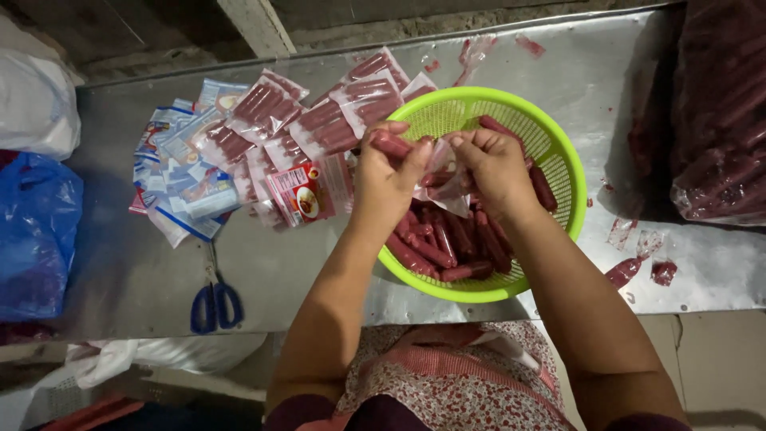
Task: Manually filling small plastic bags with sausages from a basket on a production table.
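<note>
both hands over the green basket [570,172] at centre frame: the left hand [385,179] pinches a red sausage [391,144] at its fingertips, the right hand [496,166] grips the clear wrapper [444,185] it comes out of. the sausage looks slick and glossy, so it could squirt from the pinch and land on the metal table [319,271] (already smeared red at right) rather than on the pile below. sealed packs [319,128] wait upper left, scissors [215,302] lower left.

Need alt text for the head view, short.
Two bare hands, left hand and right hand, peel a clear wrapper off a red sausage over a green basket of sausages; sealed packs and blue scissors lie left.
</note>
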